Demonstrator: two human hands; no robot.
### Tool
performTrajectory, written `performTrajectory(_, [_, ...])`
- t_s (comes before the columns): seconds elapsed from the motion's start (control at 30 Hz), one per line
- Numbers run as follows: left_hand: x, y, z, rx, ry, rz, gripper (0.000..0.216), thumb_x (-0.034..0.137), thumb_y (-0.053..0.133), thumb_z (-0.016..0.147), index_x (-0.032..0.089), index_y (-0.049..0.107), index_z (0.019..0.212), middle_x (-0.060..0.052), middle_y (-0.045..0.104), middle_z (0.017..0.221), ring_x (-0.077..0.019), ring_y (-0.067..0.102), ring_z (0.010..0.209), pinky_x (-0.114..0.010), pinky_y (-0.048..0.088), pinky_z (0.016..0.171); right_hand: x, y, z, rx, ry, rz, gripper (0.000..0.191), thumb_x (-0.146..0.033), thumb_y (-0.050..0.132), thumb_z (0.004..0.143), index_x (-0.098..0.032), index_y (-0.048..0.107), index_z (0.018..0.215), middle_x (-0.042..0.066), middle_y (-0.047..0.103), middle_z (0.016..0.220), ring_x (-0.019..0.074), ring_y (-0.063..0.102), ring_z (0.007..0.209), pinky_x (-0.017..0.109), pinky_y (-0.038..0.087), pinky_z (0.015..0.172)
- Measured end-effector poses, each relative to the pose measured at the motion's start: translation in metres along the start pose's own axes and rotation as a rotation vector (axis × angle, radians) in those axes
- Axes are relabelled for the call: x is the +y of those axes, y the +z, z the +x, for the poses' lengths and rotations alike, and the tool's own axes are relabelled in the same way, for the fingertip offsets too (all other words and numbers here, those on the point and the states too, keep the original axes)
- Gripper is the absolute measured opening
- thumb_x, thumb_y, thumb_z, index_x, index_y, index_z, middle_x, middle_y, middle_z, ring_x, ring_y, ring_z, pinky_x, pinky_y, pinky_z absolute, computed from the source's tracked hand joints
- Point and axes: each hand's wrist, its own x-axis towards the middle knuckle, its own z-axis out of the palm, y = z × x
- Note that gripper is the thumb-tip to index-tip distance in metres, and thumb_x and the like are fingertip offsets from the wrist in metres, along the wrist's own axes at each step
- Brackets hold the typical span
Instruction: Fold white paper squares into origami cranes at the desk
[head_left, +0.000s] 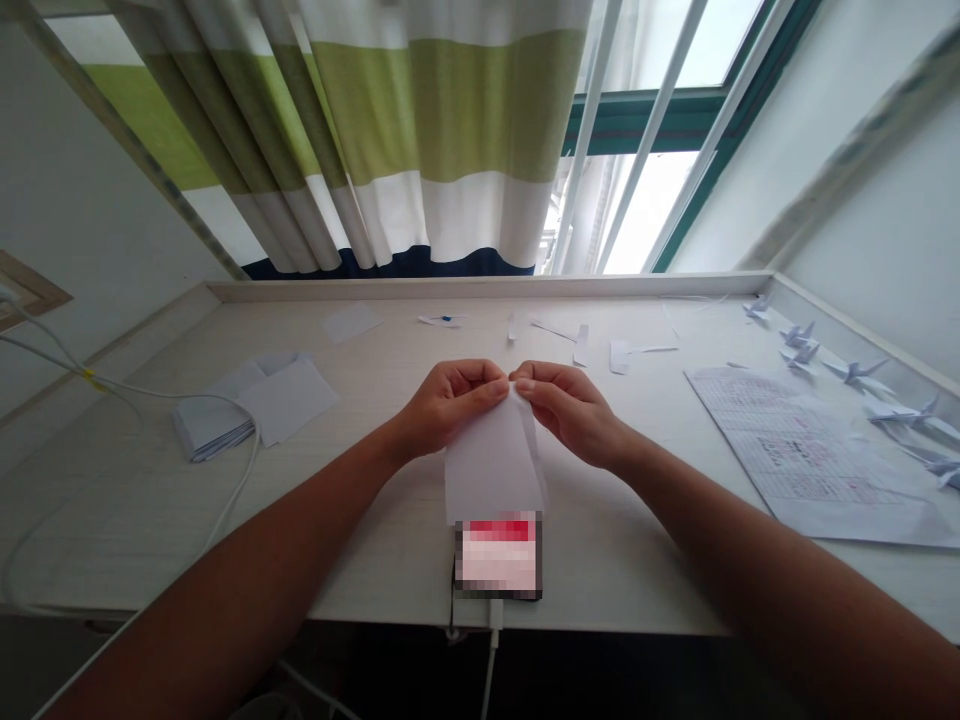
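We have left hand and right hand pinching paper at the end farthest from phone; long axis runs phoneward, neither hand nearer.

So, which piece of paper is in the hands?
The white sheet pinched at its far end by the left hand and right hand; the other papers lie untouched.

Held paper partly behind fingers, phone screen pixelated, written sheet illegible, forearms cropped
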Motion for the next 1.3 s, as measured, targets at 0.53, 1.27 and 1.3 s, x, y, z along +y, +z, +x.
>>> performTrajectory(0.53, [0.001, -0.005, 0.002, -0.030, -0.058, 0.027, 0.036, 0.044, 0.085, 0.077, 0.012, 0.071, 0.079, -0.003, 0.068, 0.069, -0.0123, 0.061, 0.059, -0.020, 0.046, 0.051, 0.007, -0.002, -0.001, 0.000, -0.025, -0.056, 0.031, -0.041, 0.070, 0.092, -0.018, 0.062, 0.073, -0.002, 0.055, 0.068, 0.0120, 0.049, 0.064, 0.027, 0.039, 0.061])
performTrajectory(1.27, [0.010, 0.001, 0.001, 0.045, 0.011, 0.073, 0.040, 0.050, 0.082, 0.078, 0.014, 0.064, 0.076, 0.000, 0.062, 0.066, -0.0092, 0.053, 0.053, -0.019, 0.041, 0.048, -0.002, 0.013, -0.001, 0.106, -0.020, 0.086, 0.037, -0.047, 0.072, 0.090, -0.019, 0.060, 0.069, 0.000, 0.055, 0.068, 0.0143, 0.049, 0.066, 0.029, 0.044, 0.063])
performTrajectory(1.3, [0.010, 0.000, 0.001, 0.051, 0.013, 0.084, 0.040, 0.050, 0.082, 0.078, 0.014, 0.064, 0.075, 0.001, 0.061, 0.065, -0.0090, 0.052, 0.053, -0.019, 0.041, 0.048, -0.002, 0.013, -0.001, 0.112, -0.016, 0.102, 0.037, -0.047, 0.072, 0.090, -0.019, 0.060, 0.069, 0.000, 0.055, 0.068, 0.0146, 0.051, 0.068, 0.029, 0.045, 0.065])
